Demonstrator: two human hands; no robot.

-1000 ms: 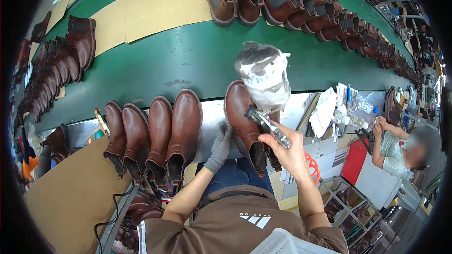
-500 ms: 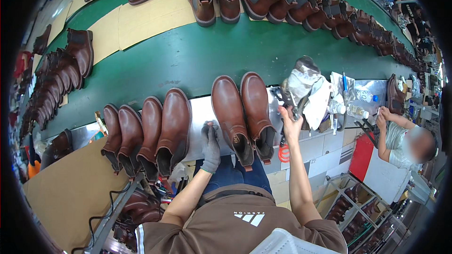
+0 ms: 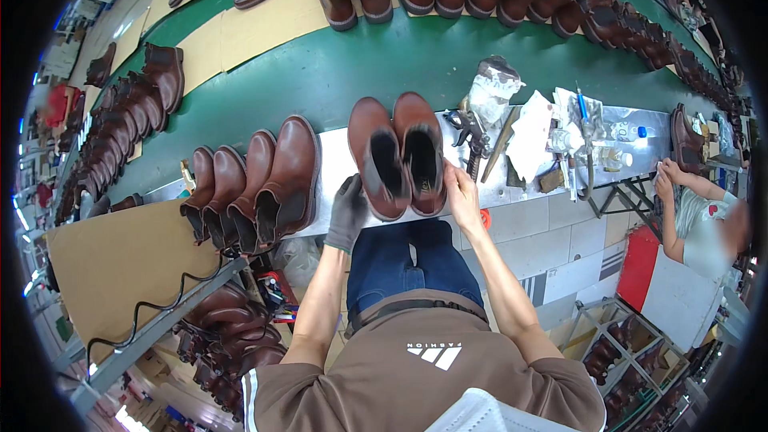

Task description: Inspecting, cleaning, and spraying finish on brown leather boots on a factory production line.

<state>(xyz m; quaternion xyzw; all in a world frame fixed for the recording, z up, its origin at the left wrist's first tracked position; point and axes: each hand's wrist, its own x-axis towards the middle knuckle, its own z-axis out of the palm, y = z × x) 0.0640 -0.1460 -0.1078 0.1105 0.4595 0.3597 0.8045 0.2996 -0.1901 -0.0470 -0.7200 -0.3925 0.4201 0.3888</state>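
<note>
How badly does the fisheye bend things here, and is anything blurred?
Head view: the green conveyor belt and white bench curve strongly toward the black rim; the pair of brown boots between the left hand and right hand is sharp; the co-worker's face at right is blurred.

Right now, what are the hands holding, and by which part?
A pair of brown boots: the gloved left hand is at the left boot's heel, the bare right hand at the right boot's heel side.

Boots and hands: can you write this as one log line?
left hand: gloved, on left boot | right hand: bare, on right boot | pair: upright on bench
</note>
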